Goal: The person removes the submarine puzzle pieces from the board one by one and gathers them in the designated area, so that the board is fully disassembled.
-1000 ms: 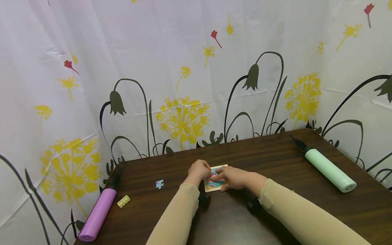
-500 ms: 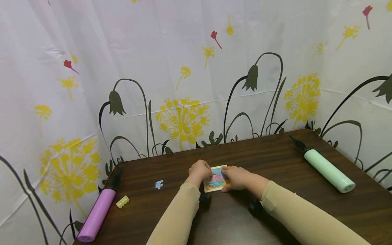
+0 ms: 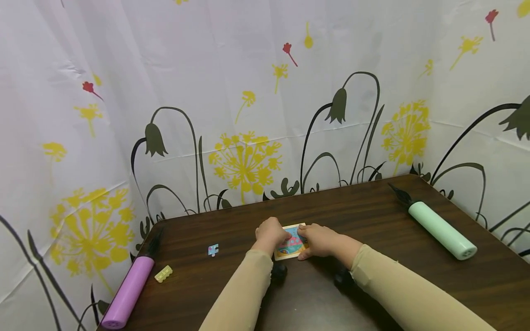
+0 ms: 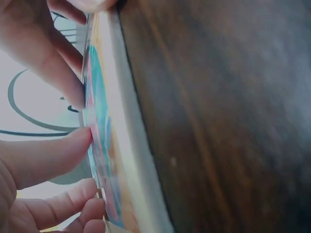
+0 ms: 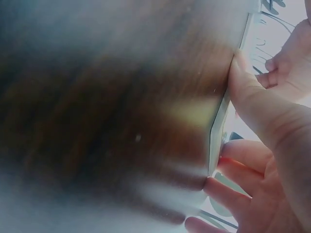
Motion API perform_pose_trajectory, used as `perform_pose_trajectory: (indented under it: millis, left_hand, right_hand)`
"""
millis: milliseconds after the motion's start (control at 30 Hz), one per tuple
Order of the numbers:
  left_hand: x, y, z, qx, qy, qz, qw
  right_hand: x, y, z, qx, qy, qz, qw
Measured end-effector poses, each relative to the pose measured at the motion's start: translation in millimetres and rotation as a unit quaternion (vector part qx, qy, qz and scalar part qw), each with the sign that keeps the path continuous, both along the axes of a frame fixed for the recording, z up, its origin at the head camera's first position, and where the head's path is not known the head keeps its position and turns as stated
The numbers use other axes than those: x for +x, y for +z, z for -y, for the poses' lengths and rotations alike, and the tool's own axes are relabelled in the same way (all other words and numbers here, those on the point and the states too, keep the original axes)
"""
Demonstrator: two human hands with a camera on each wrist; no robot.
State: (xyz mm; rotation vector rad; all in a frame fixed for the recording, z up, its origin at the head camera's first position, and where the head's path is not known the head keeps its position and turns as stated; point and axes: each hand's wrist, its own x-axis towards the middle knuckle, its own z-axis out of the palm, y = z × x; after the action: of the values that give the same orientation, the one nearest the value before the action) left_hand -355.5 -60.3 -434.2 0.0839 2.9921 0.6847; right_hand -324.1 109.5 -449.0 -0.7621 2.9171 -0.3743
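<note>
A small framed jigsaw puzzle (image 3: 292, 246) with a blue, pink and orange picture lies on the table, in the head view at the middle. My left hand (image 3: 270, 233) is at its left side. In the left wrist view that hand's thumb (image 4: 73, 145) presses on the picture, while its other fingers curl at the board's edge. My right hand (image 3: 322, 241) holds the right side of the board. Its thumb (image 5: 243, 82) lies along the near edge in the right wrist view, and the other fingers reach the right edge. Part of the picture is hidden under the hands.
A loose blue puzzle piece (image 3: 213, 250) and a small yellow block with bumps (image 3: 163, 274) lie to the left. A purple hand pump (image 3: 129, 292) lies along the left edge, a mint green pump (image 3: 442, 230) at the right. A flower-printed curtain (image 3: 248, 92) hangs behind the table (image 3: 356, 202).
My right fingers have drawn back from the puzzle's middle to its right side, uncovering more of the picture. The left thumb has shifted onto the picture; the left hand otherwise stays put.
</note>
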Motion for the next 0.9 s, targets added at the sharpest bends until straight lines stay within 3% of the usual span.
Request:
perform_pose_trajectory:
  millis: [100, 267, 467, 633, 900]
  left_hand:
    - [0.9, 1.4, -2, -0.019, 0.006, -0.004, 0.9998]
    - [0.5, 0.2, -1, -0.009, 0.013, 0.004, 0.9999]
    - [-1.4, -2.8, 3, 0.070, 0.016, 0.010, 0.9974]
    - [-4.3, -8.0, 9, 0.156, 0.022, 0.019, 0.9874]
    - [-10.4, -13.5, 12, 0.180, 0.016, 0.027, 0.9831]
  right_hand:
    - [-0.6, -0.9, 0, 0.001, 0.000, -0.001, 1.000]
    - [0.1, -1.0, 0, 0.005, 0.001, -0.002, 1.000]
    - [0.4, -0.2, -1, 0.000, -0.004, 0.004, 1.000]
    - [-0.7, -1.3, 0, 0.005, -0.002, -0.001, 1.000]
    - [2.3, 4.6, 3, -0.037, 0.015, 0.036, 0.999]
